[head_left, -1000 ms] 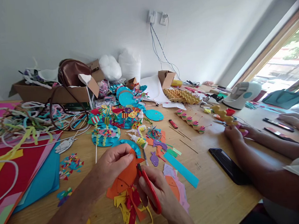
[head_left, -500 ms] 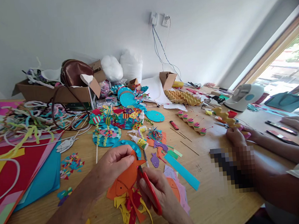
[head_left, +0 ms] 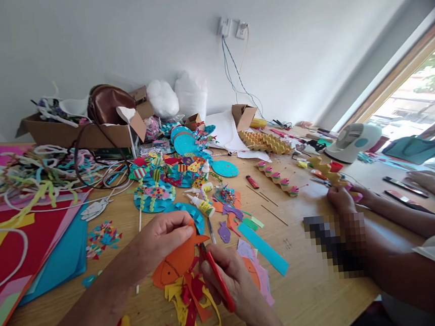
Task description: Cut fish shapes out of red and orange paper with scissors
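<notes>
My left hand (head_left: 172,233) pinches an orange paper fish (head_left: 176,262) by its upper edge, with the drawn head and eye pointing down. In my right hand (head_left: 224,266) are red-handled scissors (head_left: 221,282), their blades at the fish's edge near the pointed tail. How far the blades are apart cannot be made out. Beneath the fish lie red and yellow paper scraps (head_left: 185,297). Right of my right hand, a second orange fish outline (head_left: 251,271) shows on paper over a lilac sheet (head_left: 265,285). A purple paper fish (head_left: 224,232) rests just beyond.
A blue paper strip (head_left: 263,249), glue bottles (head_left: 204,205) and thin sticks (head_left: 274,215) lie ahead. Coloured sheets (head_left: 54,263) are stacked at left, below a cardboard box (head_left: 82,139). At right, another person's hands (head_left: 341,200) hold a yellow egg-carton strip (head_left: 323,170).
The orange fish has shifted slightly left and its tail tip now stands out more clearly beside the scissors. Both hands keep their grip, and the view has moved a little.
</notes>
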### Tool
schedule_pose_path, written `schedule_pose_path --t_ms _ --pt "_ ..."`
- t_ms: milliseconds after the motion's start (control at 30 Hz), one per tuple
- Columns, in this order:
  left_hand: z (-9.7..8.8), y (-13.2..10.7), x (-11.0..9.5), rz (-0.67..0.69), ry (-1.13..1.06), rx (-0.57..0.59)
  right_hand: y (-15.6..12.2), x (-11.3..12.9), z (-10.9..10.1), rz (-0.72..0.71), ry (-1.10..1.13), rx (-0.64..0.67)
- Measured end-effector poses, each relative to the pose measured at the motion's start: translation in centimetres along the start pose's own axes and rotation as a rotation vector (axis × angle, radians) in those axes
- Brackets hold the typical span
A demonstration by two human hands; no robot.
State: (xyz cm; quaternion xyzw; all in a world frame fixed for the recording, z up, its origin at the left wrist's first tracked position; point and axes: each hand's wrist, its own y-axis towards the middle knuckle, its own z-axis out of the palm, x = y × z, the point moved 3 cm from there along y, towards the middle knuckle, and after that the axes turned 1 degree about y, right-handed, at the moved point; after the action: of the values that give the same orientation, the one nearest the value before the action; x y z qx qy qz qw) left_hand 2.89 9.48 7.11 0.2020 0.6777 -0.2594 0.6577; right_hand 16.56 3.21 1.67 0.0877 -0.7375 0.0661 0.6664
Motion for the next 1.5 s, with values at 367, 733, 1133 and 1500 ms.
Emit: schedule_pose_path --t_ms 367,733,1133,1500 --pt "0.1 -0.1 -0.3 -0.015 0.075 0.011 0.0 1.1 0.2 -0.012 -0.003 0.042" --pt "-0.3 -0.2 -0.1 -0.008 0.154 0.042 -0.2 0.5 -0.3 0.003 -0.062 0.039" --pt "-1.1 0.0 0.7 0.006 0.286 0.131 -0.7 1.6 -0.8 -0.074 -0.279 0.027" --pt "-1.2 -0.6 -0.6 0.033 0.396 0.255 -1.6 1.2 -0.9 -0.121 -0.399 0.055"
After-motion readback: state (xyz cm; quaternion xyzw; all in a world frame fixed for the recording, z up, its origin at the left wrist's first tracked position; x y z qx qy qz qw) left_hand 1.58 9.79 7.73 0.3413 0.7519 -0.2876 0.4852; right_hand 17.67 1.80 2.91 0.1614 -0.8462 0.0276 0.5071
